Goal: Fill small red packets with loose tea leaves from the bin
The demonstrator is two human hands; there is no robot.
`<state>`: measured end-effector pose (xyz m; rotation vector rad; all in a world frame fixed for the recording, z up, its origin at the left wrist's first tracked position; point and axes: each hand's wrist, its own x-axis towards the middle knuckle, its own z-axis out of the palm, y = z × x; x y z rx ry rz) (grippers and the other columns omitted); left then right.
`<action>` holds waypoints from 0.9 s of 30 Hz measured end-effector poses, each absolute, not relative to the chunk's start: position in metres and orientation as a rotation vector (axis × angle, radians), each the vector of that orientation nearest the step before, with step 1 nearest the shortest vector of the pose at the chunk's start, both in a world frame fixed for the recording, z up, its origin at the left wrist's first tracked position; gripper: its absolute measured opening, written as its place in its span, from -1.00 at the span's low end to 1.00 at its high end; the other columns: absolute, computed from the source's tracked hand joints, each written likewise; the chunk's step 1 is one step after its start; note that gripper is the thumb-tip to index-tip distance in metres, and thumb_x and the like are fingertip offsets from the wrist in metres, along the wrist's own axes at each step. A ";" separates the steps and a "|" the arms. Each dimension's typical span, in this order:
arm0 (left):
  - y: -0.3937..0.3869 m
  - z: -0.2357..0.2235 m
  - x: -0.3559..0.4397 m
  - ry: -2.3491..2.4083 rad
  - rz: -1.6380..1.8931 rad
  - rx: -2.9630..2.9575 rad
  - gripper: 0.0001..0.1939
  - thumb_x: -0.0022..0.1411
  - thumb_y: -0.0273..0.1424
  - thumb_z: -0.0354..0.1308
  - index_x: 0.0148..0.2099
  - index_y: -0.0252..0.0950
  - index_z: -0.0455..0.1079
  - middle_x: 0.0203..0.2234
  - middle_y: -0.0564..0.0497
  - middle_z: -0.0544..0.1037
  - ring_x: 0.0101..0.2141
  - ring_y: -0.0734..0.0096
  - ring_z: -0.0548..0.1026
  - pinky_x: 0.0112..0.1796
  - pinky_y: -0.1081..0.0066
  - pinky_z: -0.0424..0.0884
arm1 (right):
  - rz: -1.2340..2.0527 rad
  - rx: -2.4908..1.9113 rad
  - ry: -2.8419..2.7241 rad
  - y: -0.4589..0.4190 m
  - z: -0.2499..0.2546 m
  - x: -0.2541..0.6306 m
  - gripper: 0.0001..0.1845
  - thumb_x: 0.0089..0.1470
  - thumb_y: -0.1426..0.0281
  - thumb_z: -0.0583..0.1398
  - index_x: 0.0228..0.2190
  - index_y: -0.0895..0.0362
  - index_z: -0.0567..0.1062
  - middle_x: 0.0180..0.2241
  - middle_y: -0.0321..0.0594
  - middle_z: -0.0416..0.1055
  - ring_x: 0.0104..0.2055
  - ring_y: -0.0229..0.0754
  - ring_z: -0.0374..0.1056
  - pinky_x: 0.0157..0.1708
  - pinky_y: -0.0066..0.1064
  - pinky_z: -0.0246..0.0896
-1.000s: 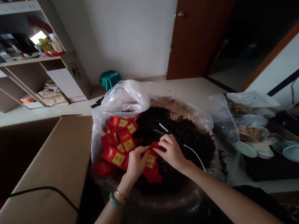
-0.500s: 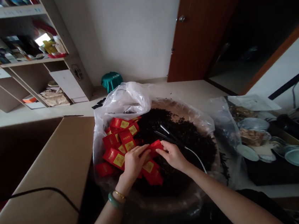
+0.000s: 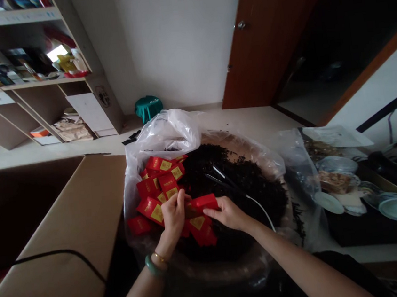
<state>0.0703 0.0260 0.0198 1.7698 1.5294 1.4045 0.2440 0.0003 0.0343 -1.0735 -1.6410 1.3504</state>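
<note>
No text is legible. The red packets (image 3: pixel 163 183) carry gold labels with print too small to read; the mark on the shelf unit's side panel (image 3: pixel 100 96) is indistinct.

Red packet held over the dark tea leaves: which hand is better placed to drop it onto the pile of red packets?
Probably left. The left hand grips the small red paper packet and sits beside the pile of red packets; the right hand is farther away.

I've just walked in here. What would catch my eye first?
Probably the pile of bright red packets with gold labels, heaped at the left of a plastic-lined basin full of dark loose leaves. At its near edge, the left hand and right hand hold one red packet between them.
</note>
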 end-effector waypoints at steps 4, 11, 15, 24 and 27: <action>0.024 0.014 0.069 1.545 1.407 1.919 -0.48 0.24 -0.14 0.04 -0.67 -0.32 0.30 -0.81 0.12 0.30 -0.73 0.62 0.20 -0.65 0.55 0.11 | 1.593 -0.996 -1.632 -0.006 0.039 0.246 -0.50 0.02 0.09 0.21 -0.07 0.12 0.51 -0.16 -0.18 0.54 -0.08 -0.02 0.43 0.04 -0.10 0.24; 0.016 0.028 0.070 1.420 1.372 2.511 -0.68 0.22 -0.18 0.11 -0.10 -0.28 0.46 -0.18 -0.15 0.56 -0.07 0.13 0.43 -0.10 0.23 0.32 | 1.640 -0.971 -1.282 0.003 0.035 0.244 -0.49 0.03 0.02 0.18 -0.13 0.12 0.54 -0.14 -0.15 0.53 -0.03 -0.03 0.40 0.14 -0.06 0.10; 0.013 0.027 0.073 1.313 0.968 2.812 -0.42 0.12 -0.24 0.21 0.18 -0.23 0.26 0.04 -0.18 0.45 0.13 -0.05 0.25 0.02 0.07 0.19 | 1.567 -1.035 -1.234 0.003 0.032 0.242 -0.52 -0.02 0.03 0.23 -0.18 0.11 0.55 -0.15 -0.16 0.53 -0.04 -0.02 0.39 0.14 -0.04 0.08; 0.012 0.018 0.075 1.305 0.745 2.744 -0.41 0.11 -0.41 0.18 0.20 -0.23 0.21 0.08 -0.17 0.38 0.07 0.04 0.28 -0.04 0.13 0.28 | 1.624 -1.095 -1.197 0.003 0.023 0.241 -0.40 -0.04 -0.11 0.17 -0.24 0.14 0.55 -0.27 -0.17 0.54 -0.14 -0.04 0.42 0.08 -0.08 0.15; 0.009 0.018 0.077 1.315 0.770 2.721 -0.43 0.09 -0.39 0.23 0.17 -0.25 0.24 0.03 -0.17 0.40 0.02 0.03 0.29 -0.04 0.10 0.30 | 1.775 -1.024 -1.154 0.005 0.022 0.244 -0.37 -0.06 -0.14 0.16 -0.26 0.16 0.55 -0.29 -0.16 0.55 -0.10 -0.05 0.41 0.12 -0.08 0.09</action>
